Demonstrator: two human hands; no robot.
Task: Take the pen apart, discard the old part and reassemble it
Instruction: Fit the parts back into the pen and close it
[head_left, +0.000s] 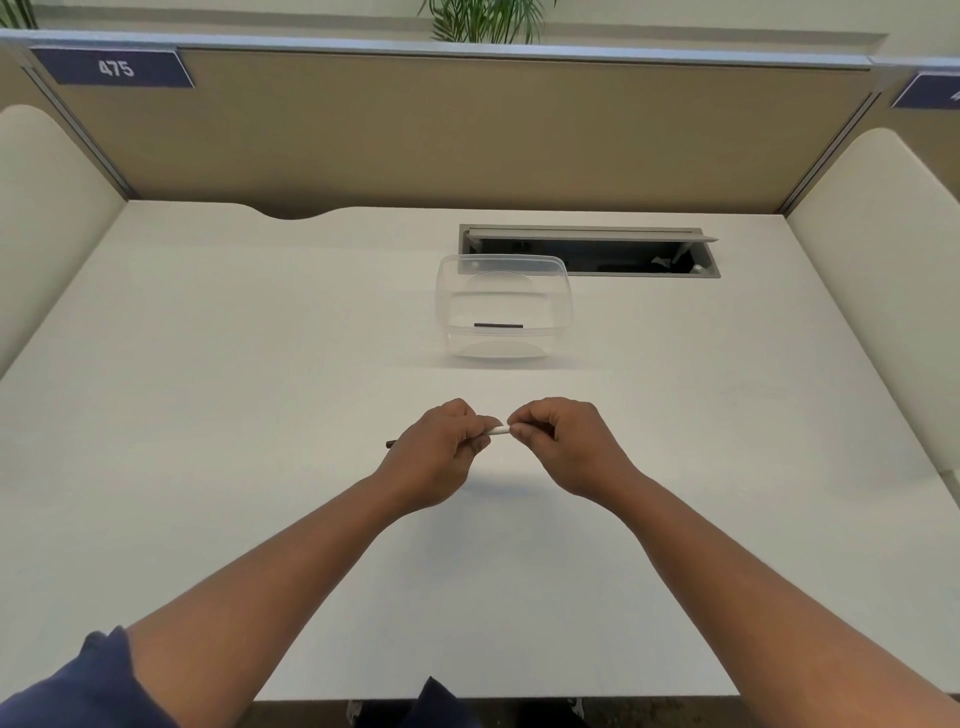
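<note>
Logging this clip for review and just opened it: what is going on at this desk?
A person holds a white pen in both hands above the white desk. The left hand wraps the barrel, a dark tip poking out past it; the right hand pinches the other end. Beyond them stands a clear plastic container with a thin dark stick lying in it, possibly the discarded part.

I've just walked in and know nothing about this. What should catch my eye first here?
Two bare hands meet above the middle of the white desk: the left hand and right hand both grip a slim white pen, with a dark tip poking out left of the left hand. Just beyond them stands a clear plastic container holding one thin dark stick. Behind it, a cable hatch lies open in the desk.
</note>
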